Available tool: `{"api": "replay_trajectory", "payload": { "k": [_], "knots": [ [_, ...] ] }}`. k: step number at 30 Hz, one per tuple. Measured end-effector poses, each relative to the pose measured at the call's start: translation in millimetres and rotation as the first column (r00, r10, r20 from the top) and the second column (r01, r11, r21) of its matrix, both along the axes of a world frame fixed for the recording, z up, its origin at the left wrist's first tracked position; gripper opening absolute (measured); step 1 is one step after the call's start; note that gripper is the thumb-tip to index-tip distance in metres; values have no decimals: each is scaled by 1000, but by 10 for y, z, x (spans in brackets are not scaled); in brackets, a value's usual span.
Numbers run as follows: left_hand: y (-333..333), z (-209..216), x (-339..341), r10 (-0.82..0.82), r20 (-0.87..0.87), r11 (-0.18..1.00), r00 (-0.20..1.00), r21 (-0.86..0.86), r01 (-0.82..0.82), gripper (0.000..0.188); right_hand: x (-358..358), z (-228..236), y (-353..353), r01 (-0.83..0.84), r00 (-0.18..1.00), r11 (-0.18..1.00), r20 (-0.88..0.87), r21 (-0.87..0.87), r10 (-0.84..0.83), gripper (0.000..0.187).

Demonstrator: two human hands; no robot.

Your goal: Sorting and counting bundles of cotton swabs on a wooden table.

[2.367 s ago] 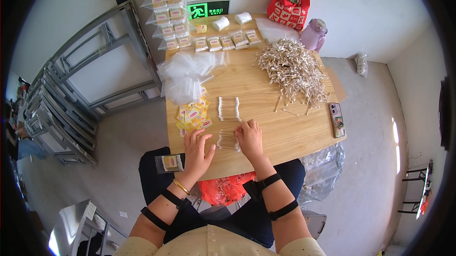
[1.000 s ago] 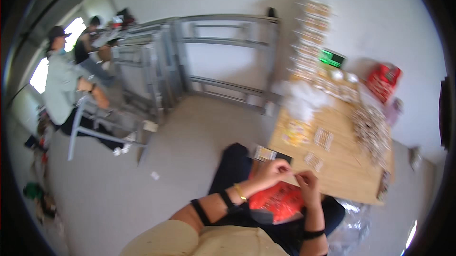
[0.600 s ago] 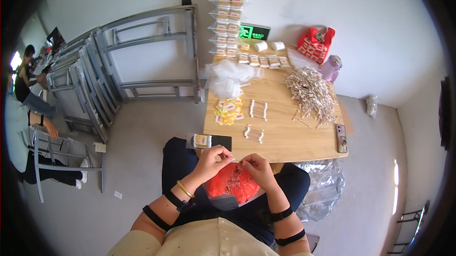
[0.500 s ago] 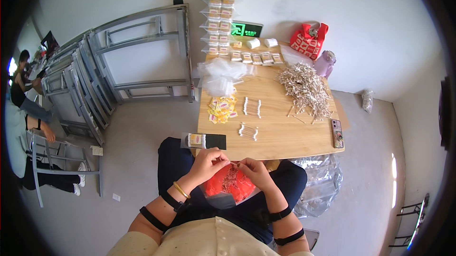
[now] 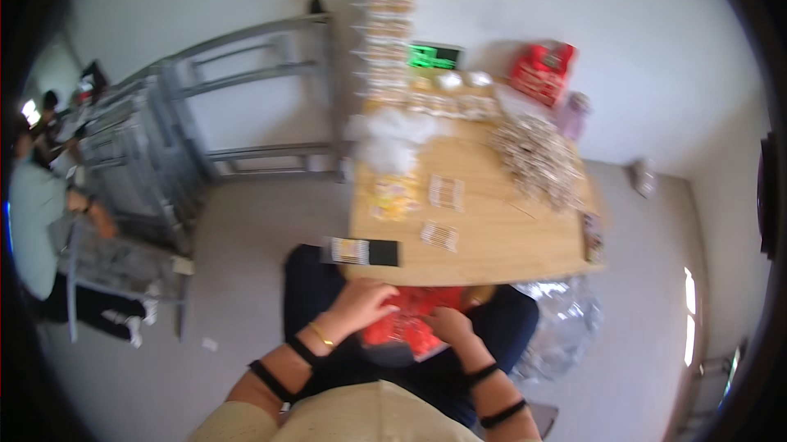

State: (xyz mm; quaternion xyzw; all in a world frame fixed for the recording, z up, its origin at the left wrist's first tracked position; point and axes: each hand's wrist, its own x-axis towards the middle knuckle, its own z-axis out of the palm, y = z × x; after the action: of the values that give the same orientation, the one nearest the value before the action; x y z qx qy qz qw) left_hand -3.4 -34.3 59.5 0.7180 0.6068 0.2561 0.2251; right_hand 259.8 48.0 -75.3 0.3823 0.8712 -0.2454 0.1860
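Note:
The view is blurred by motion. My left hand [image 5: 362,303] is over the left side of a red plastic bag [image 5: 385,331] in my lap, its fingers apart and nothing visible in them. My right hand [image 5: 449,325] reaches down at the bag's right side; its fingertips are smeared, so any hold is hidden. Ahead, at the table's near edge, lies a black strip [image 5: 384,252] with a row of cotton swabs [image 5: 351,251] on its left part. Two small rows of swabs, a farther row [image 5: 446,193] and a nearer row [image 5: 439,236], lie on the table.
On the wooden table [image 5: 484,249] are a heap of cotton swabs [image 5: 537,159], yellow cards [image 5: 395,198], clear bags [image 5: 389,143], a phone [image 5: 593,237] and stacked packets [image 5: 388,28]. Metal frames [image 5: 262,89] lean at left, near another person [image 5: 41,221]. A plastic sack [image 5: 561,327] stands below right.
My hands have moved apart from a close pinch above the red bag. The right hand has dropped toward the bag, and the left has loosened. The whole view has shifted slightly.

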Motion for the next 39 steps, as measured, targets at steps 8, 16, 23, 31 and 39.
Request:
{"api": "replay_trajectory", "payload": {
  "k": [8,16,23,31,39],
  "knots": [
    [-113,-110,-151,47,-86,998,995,41,-44,26,109,558,255,213,864,934,-391,-287,-318,37],
    [-331,-16,-467,150,-88,988,985,38,-147,22,-84,185,781,285,577,729,-495,-623,-649,24],
    [-167,-123,-406,106,-26,992,994,74,-104,22,766,-340,1447,681,323,722,-834,-123,-447,16],
    [-319,-90,-505,173,-20,978,985,121,-169,22,151,435,854,714,517,661,-811,232,-274,25],
    [-475,120,-651,233,-7,972,972,-6,-234,20,171,352,859,718,523,638,-820,277,-233,25]
  ]
}}
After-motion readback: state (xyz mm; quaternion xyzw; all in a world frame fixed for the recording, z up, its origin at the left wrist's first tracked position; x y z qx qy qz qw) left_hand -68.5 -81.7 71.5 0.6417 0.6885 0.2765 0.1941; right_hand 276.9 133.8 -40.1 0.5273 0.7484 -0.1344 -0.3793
